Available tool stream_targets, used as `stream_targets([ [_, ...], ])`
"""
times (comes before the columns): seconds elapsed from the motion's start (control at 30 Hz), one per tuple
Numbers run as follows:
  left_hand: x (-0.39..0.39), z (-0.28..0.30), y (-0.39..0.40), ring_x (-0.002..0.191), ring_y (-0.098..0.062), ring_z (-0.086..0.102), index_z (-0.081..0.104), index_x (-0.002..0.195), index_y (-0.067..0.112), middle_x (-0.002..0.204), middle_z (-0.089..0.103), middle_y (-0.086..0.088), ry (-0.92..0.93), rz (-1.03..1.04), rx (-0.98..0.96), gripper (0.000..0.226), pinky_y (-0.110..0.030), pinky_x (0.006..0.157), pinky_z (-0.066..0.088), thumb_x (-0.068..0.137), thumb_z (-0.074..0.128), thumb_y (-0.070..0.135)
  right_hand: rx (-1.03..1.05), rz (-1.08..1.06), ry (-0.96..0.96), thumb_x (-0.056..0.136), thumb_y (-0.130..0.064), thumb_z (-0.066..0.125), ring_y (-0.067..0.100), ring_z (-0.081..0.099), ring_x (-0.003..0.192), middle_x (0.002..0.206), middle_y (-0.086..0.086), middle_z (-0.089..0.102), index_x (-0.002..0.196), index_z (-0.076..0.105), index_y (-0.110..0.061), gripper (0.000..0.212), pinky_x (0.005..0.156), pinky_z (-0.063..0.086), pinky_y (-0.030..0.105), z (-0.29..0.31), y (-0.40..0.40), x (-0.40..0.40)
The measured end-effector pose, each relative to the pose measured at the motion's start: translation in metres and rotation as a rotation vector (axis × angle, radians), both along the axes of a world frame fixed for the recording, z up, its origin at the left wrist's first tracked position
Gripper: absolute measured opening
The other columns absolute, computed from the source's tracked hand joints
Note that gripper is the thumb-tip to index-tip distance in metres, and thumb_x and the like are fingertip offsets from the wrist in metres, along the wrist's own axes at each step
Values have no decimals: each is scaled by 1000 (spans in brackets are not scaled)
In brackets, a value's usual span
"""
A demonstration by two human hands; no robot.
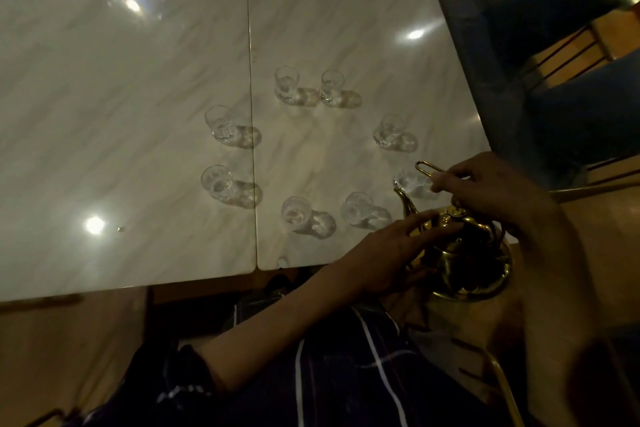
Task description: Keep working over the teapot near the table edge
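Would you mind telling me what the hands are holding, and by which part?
The right hand grips the brass teapot by its thin handle; the left hand rests open against its body.

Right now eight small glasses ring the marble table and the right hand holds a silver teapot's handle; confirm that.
Wrong on the colour. The head view shows the right hand holding the handle of a gold teapot, not silver. Eight small glasses do ring the marble table.

Glossy marble-patterned table (pixel 138 114), blue upholstered chairs (pixel 554 10) beyond it, wooden floor (pixel 69 340) beneath.
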State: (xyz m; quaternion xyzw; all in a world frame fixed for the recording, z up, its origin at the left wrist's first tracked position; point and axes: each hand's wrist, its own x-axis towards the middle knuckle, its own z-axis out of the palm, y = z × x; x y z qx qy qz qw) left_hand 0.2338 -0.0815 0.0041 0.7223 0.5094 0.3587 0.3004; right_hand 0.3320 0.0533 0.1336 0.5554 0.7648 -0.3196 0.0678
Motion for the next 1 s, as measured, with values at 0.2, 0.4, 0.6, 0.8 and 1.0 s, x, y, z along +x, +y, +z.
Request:
stream_targets([
  [0.2,0,0,5,117,-26,61,38,157,25,161,32,-9,-8,-6,13,69,-37,80,59,96,70,26,-22,8,-16,89,-43,62,19,67,76,78,8,70,87,76,-20,27,74,55,37,1,4,0],
  [0.4,0,1,6,110,-25,63,39,157,24,159,35,-12,-13,-3,22,69,-32,79,55,96,70,25,-2,24,-19,90,-43,60,17,67,74,79,7,71,88,77,-19,29,72,55,35,2,4,-1],
  [0.6,-1,-3,6,116,-26,60,37,157,26,161,33,-9,-8,-7,7,70,-38,80,59,95,70,26,-8,21,-7,90,-43,60,19,67,75,76,8,70,89,77,-17,31,72,55,36,2,2,0],
  [0.8,1,-1,5,116,-28,60,39,157,25,160,34,-10,-7,-3,1,67,-38,82,58,96,68,27,-4,14,-13,91,-42,60,17,66,71,71,6,68,92,77,-16,31,68,52,32,3,0,0],
  [1.0,3,-1,5,118,-26,59,37,157,25,160,33,-9,-16,-14,13,68,-39,83,59,97,68,27,-6,-4,-15,91,-41,60,15,64,73,75,6,68,91,77,-17,29,71,53,35,5,-1,2],
])
